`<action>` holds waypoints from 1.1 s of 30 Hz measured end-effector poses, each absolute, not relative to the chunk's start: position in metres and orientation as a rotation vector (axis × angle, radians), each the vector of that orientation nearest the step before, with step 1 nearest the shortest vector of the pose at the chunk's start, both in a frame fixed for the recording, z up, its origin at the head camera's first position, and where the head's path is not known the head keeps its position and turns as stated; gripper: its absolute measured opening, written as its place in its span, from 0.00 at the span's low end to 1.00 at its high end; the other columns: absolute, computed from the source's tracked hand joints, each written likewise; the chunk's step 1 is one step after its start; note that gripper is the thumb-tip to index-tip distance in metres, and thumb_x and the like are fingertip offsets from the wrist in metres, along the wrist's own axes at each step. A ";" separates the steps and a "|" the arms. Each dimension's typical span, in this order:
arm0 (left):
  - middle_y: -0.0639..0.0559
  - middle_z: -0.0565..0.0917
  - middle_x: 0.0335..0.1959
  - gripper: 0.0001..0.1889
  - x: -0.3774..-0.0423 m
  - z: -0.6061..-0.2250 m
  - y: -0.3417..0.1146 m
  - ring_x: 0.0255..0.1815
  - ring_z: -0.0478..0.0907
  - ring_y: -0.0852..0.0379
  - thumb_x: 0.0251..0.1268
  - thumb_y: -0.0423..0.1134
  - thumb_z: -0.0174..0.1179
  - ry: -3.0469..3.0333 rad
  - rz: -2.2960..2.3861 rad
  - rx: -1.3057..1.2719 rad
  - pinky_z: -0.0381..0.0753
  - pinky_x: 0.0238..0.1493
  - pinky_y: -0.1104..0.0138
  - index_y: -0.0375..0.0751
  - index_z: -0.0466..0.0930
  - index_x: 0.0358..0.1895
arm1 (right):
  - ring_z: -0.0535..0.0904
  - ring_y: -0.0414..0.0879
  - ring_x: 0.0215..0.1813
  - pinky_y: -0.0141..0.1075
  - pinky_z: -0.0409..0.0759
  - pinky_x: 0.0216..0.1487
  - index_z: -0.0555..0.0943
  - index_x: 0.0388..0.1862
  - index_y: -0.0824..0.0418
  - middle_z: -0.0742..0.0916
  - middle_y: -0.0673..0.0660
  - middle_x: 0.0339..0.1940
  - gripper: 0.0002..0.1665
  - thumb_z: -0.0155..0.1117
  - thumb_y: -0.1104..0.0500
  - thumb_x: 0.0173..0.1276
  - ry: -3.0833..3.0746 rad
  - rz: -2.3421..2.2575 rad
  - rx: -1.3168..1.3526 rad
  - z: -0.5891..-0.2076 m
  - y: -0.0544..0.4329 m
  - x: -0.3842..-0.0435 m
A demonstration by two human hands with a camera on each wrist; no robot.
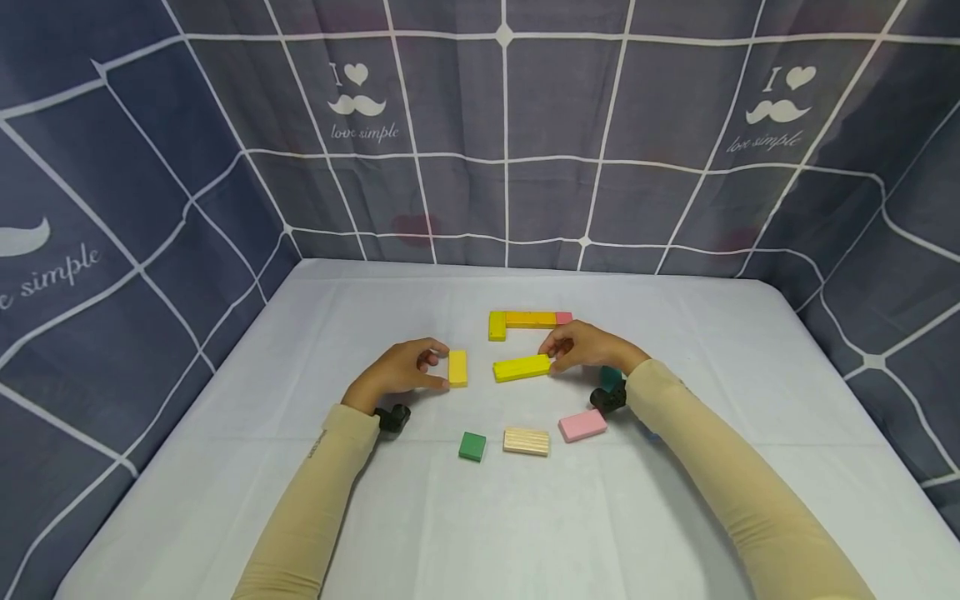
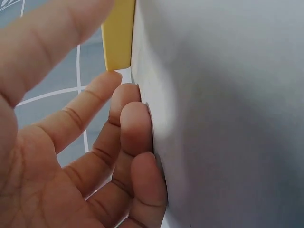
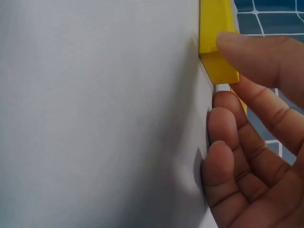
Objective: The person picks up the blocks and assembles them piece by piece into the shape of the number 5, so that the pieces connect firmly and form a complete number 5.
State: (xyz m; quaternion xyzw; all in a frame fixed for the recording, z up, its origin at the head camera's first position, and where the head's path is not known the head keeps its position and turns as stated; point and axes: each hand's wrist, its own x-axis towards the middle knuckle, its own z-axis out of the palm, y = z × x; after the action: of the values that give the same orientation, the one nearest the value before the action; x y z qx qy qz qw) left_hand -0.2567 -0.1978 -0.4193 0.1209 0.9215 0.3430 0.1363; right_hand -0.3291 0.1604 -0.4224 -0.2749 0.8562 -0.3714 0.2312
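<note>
Between thumb and index finger, my left hand (image 1: 401, 367) pinches a small yellow block (image 1: 457, 368) at its two short ends. In the left wrist view, the index fingertip meets the end of that block (image 2: 118, 40), and the other fingers rest against the white tabletop. My right hand (image 1: 592, 345) grips the near end of a longer bright yellow block (image 1: 521, 368). Its thumb lies on one face of that block (image 3: 219, 42) in the right wrist view, the index finger behind it. The two held blocks are apart, the longer one slightly tilted.
Behind the hands, a yellow block (image 1: 497, 326), an orange bar (image 1: 530, 320) and a pink block (image 1: 564, 317) form a corner shape. Nearer lie a green block (image 1: 472, 447), a ridged wooden block (image 1: 526, 442) and a pink block (image 1: 582, 426). A dark green piece (image 1: 610, 378) is partly hidden by the right wrist.
</note>
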 end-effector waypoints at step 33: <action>0.44 0.84 0.58 0.34 -0.275 -0.418 -0.157 0.57 0.78 0.46 0.67 0.44 0.78 2.662 0.885 0.298 0.78 0.63 0.53 0.47 0.77 0.75 | 0.76 0.50 0.45 0.33 0.77 0.48 0.84 0.56 0.73 0.85 0.58 0.42 0.18 0.75 0.69 0.69 2.350 -1.020 -0.752 -0.418 0.177 -0.326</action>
State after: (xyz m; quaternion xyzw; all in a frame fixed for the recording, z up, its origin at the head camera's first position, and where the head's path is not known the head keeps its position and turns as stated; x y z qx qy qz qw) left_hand -0.2754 -0.1574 -0.4176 0.1045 0.9315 0.3096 0.1598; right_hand -0.3258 0.1770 -0.4182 -0.2737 0.8559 -0.3713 0.2338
